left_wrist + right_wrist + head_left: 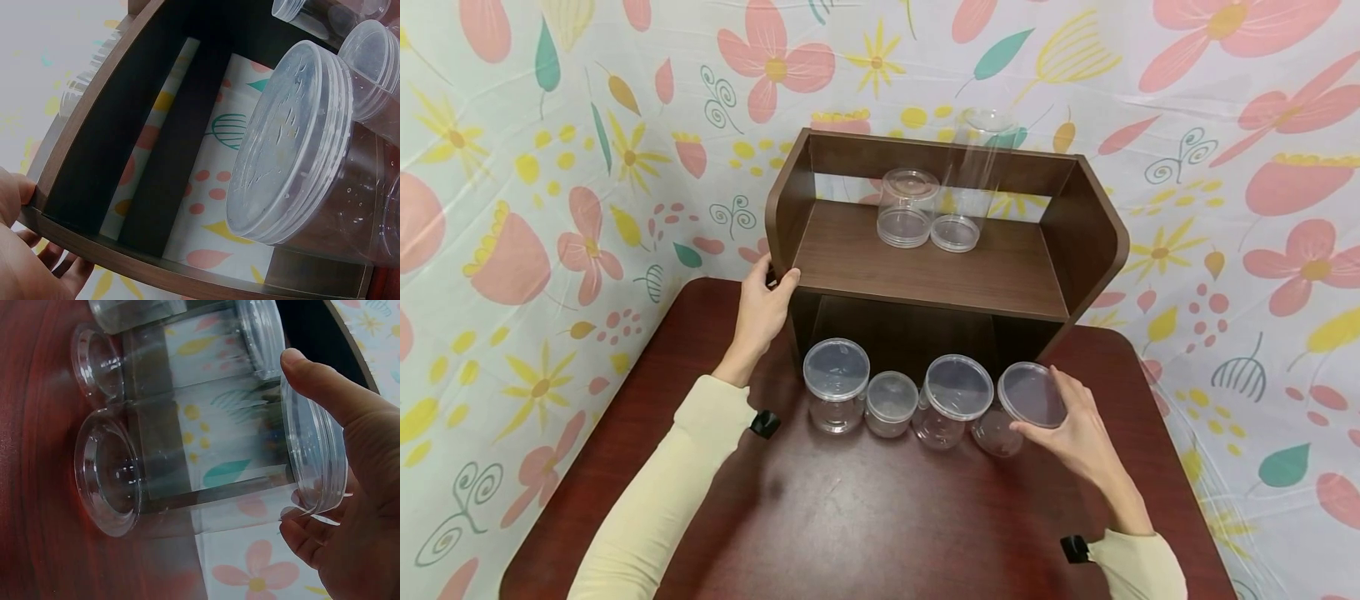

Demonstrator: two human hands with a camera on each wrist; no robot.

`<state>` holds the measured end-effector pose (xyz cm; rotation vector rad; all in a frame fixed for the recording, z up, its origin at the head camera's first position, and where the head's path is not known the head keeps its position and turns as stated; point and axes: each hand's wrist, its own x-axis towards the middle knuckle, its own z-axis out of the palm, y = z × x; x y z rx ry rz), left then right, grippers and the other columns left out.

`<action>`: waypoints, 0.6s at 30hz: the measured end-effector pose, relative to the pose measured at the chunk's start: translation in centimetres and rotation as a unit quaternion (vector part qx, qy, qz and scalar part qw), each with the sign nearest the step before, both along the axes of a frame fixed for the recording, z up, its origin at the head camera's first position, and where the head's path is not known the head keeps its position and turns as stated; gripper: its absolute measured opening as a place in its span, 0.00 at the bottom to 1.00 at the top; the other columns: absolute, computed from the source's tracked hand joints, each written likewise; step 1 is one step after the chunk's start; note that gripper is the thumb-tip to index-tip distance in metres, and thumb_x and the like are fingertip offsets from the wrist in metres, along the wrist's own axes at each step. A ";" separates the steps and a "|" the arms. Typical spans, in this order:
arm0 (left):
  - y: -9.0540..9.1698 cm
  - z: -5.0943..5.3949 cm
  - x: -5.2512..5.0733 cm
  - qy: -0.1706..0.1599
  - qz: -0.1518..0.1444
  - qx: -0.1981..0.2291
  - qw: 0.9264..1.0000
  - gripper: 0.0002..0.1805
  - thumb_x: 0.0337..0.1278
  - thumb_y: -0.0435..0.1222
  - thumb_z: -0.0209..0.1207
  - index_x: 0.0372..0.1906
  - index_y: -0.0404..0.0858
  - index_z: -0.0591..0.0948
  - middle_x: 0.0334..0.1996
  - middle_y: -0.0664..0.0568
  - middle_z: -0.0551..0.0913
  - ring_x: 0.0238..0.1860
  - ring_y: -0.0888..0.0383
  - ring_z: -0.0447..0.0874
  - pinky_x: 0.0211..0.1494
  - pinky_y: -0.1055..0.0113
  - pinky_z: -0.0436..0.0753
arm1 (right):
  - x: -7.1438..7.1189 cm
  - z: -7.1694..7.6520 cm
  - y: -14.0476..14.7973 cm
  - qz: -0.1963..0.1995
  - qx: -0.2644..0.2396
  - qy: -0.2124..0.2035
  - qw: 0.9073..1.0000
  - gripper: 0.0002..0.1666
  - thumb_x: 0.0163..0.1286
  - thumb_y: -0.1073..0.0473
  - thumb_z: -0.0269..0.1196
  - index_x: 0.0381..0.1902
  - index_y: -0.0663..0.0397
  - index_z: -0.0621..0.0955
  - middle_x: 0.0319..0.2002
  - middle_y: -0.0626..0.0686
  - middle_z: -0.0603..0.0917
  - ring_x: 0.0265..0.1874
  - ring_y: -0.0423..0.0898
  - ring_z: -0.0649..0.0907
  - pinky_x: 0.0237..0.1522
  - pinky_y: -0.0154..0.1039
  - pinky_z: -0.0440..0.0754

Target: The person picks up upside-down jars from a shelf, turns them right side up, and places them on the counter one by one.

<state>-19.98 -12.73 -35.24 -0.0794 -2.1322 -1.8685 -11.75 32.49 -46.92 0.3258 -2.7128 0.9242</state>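
My left hand (762, 307) grips the left side of a two-level dark brown shelf (917, 282), thumb on its edge and fingers curled around behind. In the left wrist view that hand (37, 250) shows at the shelf's corner. My right hand (1078, 429) holds a clear plastic jar (997, 432) by its lid (1032, 395), at the right end of a row. The right wrist view shows thumb and fingers spread around the lid's rim (328, 462). Beside it stand a wide lidded jar (942, 427), a small jar (891, 406) and another wide jar (837, 412).
On the shelf's upper level stand a short clear jar (905, 212) and a tall clear cylinder (970, 187), side by side. The shelf stands at the back of a reddish-brown table (850, 517). Floral fabric (587, 167) hangs behind and at the sides.
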 end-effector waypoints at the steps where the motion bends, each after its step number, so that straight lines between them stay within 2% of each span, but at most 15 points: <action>1: 0.0 0.0 0.0 -0.001 0.001 0.001 1.000 0.21 0.74 0.28 0.55 0.66 0.23 0.73 0.58 0.29 0.76 0.56 0.47 0.76 0.61 0.56 0.76 | 0.0 -0.1 0.0 0.000 -0.001 0.000 1.000 0.67 0.44 0.54 0.85 0.76 0.72 0.63 0.68 0.74 0.68 0.64 0.68 0.67 0.53 0.65 0.70; 10: 0.1 0.1 0.1 -0.003 0.000 0.001 1.000 0.21 0.74 0.28 0.55 0.66 0.23 0.73 0.59 0.28 0.75 0.58 0.45 0.76 0.64 0.53 0.75 | -0.2 -0.4 -0.2 0.010 -0.003 0.019 1.000 0.67 0.40 0.55 0.87 0.73 0.75 0.65 0.66 0.75 0.71 0.61 0.68 0.69 0.52 0.63 0.70; 18: 0.1 0.2 0.1 -0.005 0.002 0.002 1.000 0.22 0.74 0.29 0.55 0.67 0.24 0.73 0.59 0.28 0.76 0.57 0.46 0.76 0.63 0.54 0.75 | -0.4 -0.6 -0.4 0.016 0.002 0.025 1.000 0.69 0.39 0.53 0.87 0.74 0.74 0.65 0.66 0.75 0.71 0.61 0.69 0.69 0.52 0.62 0.69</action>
